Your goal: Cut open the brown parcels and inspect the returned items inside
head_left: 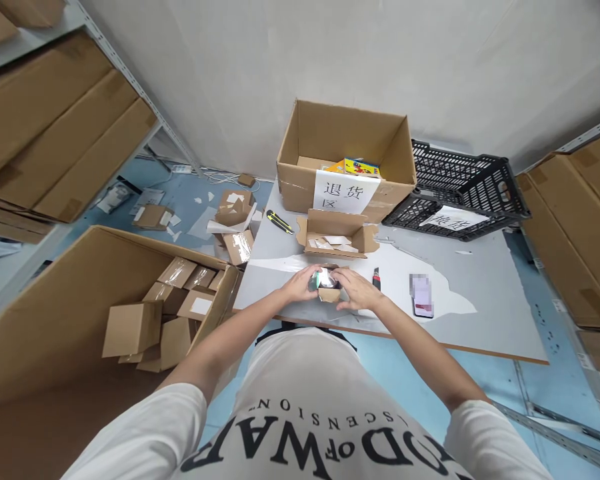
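Observation:
At the table's front edge, a small opened cardboard box (329, 295) sits between my two hands, one flap folded toward me. A shiny silvery item (326, 278) with a green part shows in its opening; its kind is unclear. My left hand (301, 285) grips the box's left side, fingertips by the green part. Around the right side curves my right hand (356, 289), its fingers at the rim and thumb lower down. Just behind lies an open cardboard carton (336, 247) with paper scraps inside. A red and black box cutter (377, 278) rests right of my right hand.
Behind stand a large labelled carton (300, 190) and a black plastic crate (473, 183). A yellow-black utility knife (280, 221) and a phone (422, 295) lie on the table (505, 300). At left, a big carton (115, 243) holds several small boxes. Shelves flank both sides.

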Motion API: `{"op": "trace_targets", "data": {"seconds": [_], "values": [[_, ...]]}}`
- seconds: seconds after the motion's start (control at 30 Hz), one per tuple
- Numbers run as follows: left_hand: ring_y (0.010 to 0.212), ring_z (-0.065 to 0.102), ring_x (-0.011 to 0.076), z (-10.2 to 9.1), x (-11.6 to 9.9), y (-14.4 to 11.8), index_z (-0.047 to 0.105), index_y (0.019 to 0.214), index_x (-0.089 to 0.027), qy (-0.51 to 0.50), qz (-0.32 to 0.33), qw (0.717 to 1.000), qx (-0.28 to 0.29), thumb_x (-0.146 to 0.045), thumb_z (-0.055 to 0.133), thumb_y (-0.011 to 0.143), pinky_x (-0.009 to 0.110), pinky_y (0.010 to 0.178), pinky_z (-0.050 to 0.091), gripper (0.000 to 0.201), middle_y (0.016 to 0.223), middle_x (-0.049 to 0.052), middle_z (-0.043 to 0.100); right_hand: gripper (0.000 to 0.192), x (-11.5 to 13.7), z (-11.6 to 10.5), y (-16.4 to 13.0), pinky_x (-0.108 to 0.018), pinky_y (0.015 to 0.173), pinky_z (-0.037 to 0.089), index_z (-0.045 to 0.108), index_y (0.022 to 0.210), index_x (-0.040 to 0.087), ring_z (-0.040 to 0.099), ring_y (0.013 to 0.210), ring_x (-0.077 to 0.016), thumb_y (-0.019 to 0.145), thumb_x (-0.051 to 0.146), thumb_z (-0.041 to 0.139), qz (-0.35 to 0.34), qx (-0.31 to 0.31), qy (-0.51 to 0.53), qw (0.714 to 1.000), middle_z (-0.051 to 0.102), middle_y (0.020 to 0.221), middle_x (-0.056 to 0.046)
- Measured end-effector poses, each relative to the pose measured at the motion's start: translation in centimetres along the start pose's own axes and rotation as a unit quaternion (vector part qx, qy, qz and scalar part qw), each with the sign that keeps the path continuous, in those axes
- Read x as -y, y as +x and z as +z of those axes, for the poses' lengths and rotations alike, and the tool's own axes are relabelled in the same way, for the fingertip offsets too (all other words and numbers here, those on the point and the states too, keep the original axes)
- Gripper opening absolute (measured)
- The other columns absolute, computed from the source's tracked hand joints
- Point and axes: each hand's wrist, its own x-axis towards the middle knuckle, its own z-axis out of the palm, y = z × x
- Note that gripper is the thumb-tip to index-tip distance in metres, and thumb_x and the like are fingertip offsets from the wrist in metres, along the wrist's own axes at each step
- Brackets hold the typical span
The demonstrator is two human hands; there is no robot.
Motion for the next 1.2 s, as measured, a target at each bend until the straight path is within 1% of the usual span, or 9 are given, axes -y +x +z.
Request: {"op": "trace_targets", "data": {"seconds": [0.23, 0.37, 0.47, 0.53, 0.67, 0.77, 0.87, 0.97, 1.2], "values": [[0.114, 0.055, 0.0272, -0.1, -0.1, -0.1, 0.046, 0.115, -0.018, -0.012, 0.019, 1.0, -0.018, -0.029, 0.071, 0.063, 0.041, 0.095, 0.044, 0.059, 0.13, 0.015, 0.051, 0.072, 0.2, 2.0, -1.2, -0.056, 0.099, 0.038, 0.039, 0.131, 0.014, 0.037, 0.128, -0.0362, 0.077, 0.058, 0.057, 0.066, -0.088, 0.013, 0.994, 0.04, 0.135, -0.024], [0.116, 0.053, 0.0264, -0.2, -0.6, 0.0, 0.05, 0.111, -0.018, -0.003, 0.011, 1.0, -0.011, -0.039, 0.067, 0.072, 0.04, 0.097, 0.042, 0.048, 0.129, 0.014, 0.053, 0.054, 0.8, 2.8, -1.2, -0.053, 0.104, 0.036, 0.036, 0.135, 0.019, 0.034, 0.132, -0.0307, 0.088, 0.045, 0.047, 0.145, -0.159, 0.062, 0.975, 0.035, 0.141, -0.019], [0.113, 0.055, 0.0241, 0.2, -0.9, 0.1, 0.052, 0.109, -0.018, 0.006, -0.031, 0.999, -0.023, -0.037, 0.053, 0.085, 0.039, 0.096, 0.044, 0.03, 0.125, 0.011, 0.056, 0.071, 0.7, 3.1, -0.6, -0.053, 0.105, 0.035, 0.022, 0.144, 0.018, 0.029, 0.136, -0.0308, 0.086, 0.045, 0.052, 0.217, -0.228, 0.11, 0.943, 0.027, 0.146, -0.019], [0.109, 0.058, 0.0233, 0.5, -0.9, 0.2, 0.05, 0.112, -0.019, 0.002, -0.059, 0.998, -0.033, -0.036, 0.051, 0.086, 0.039, 0.093, 0.046, 0.031, 0.123, 0.01, 0.058, 0.078, 0.4, 3.2, 0.0, -0.052, 0.106, 0.035, 0.015, 0.147, 0.019, 0.03, 0.136, -0.0304, 0.084, 0.045, 0.054, 0.216, -0.222, 0.146, 0.94, 0.028, 0.147, -0.018], [0.116, 0.054, 0.0222, 0.7, -0.9, 0.2, 0.035, 0.132, -0.018, -0.016, -0.06, 0.997, -0.047, -0.035, 0.052, 0.086, 0.039, 0.097, 0.044, 0.052, 0.128, 0.012, 0.054, 0.045, 0.0, 3.2, 0.4, -0.048, 0.106, 0.037, 0.047, 0.133, 0.024, 0.036, 0.133, -0.0275, 0.09, 0.037, 0.047, 0.152, -0.165, 0.177, 0.958, 0.033, 0.147, -0.012], [0.123, 0.049, 0.0214, 0.5, -1.0, 0.2, 0.042, 0.132, -0.019, 0.006, -0.028, 0.999, -0.024, -0.034, 0.047, 0.089, 0.038, 0.104, 0.039, 0.046, 0.133, 0.011, 0.051, 0.037, 0.1, 3.2, 0.2, -0.047, 0.105, 0.038, 0.054, 0.126, 0.025, 0.039, 0.131, -0.0263, 0.092, 0.032, 0.042, 0.144, -0.143, 0.172, 0.964, 0.026, 0.151, -0.009], [0.123, 0.049, 0.0214, 0.6, -0.9, 0.1, 0.052, 0.125, -0.019, 0.03, -0.018, 0.999, -0.022, -0.035, 0.044, 0.091, 0.038, 0.105, 0.039, 0.039, 0.133, 0.011, 0.051, 0.054, 0.7, 3.1, 0.2, -0.048, 0.109, 0.032, 0.029, 0.143, 0.023, 0.028, 0.138, -0.0256, 0.092, 0.031, 0.041, 0.163, -0.155, 0.175, 0.958, 0.013, 0.155, -0.01], [0.124, 0.048, 0.0214, 1.0, -0.6, 0.0, 0.052, 0.126, -0.019, 0.035, -0.019, 0.999, -0.029, -0.035, 0.045, 0.09, 0.039, 0.105, 0.039, 0.04, 0.134, 0.011, 0.051, 0.071, 1.6, 3.1, 1.1, -0.049, 0.113, 0.023, 0.0, 0.149, 0.021, 0.012, 0.143, -0.0241, 0.091, 0.03, 0.04, 0.179, -0.175, 0.182, 0.951, 0.007, 0.156, -0.011], [0.126, 0.046, 0.0223, 1.2, -0.1, 0.1, 0.053, 0.126, -0.017, 0.027, -0.015, 0.999, -0.039, -0.032, 0.046, 0.089, 0.04, 0.104, 0.04, 0.04, 0.137, 0.012, 0.048, 0.089, 3.1, 3.1, 3.5, -0.063, 0.11, 0.006, -0.02, 0.145, 0.019, -0.002, 0.143, -0.0286, 0.083, 0.02, 0.044, 0.158, -0.061, 0.15, 0.974, 0.002, 0.156, -0.015]]}}
